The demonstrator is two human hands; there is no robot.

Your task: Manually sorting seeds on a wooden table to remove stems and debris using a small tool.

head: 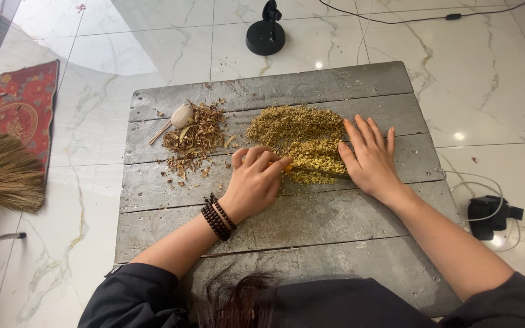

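At the centre of the head view, a person's left hand (pixel 255 178) has its fingers curled tight on the yellow handle of a knife (pixel 311 170), whose dark blade runs out toward 3 o'clock, lying almost level across a weathered grey plank counter (pixel 311 218). The right hand (pixel 369 155) rests flat with fingers straight and slightly spread, gripping nothing, its palm pressing on the far end of the blade at the right edge of the heap of yellow-green chopped bits (pixel 299 136). That heap lies at 12 o'clock from the blade, touching it along its length; both hands are at the knife, one at each end. Toward 9 o'clock from the heap, well apart from the blade, sits a brown pile of dried shavings (pixel 194 138) with a pale root piece (pixel 181 115) on its upper left. On the marble floor lie a straw broom (pixel 1 173) at 9 o'clock and a black stand base (pixel 265 37) at 12.
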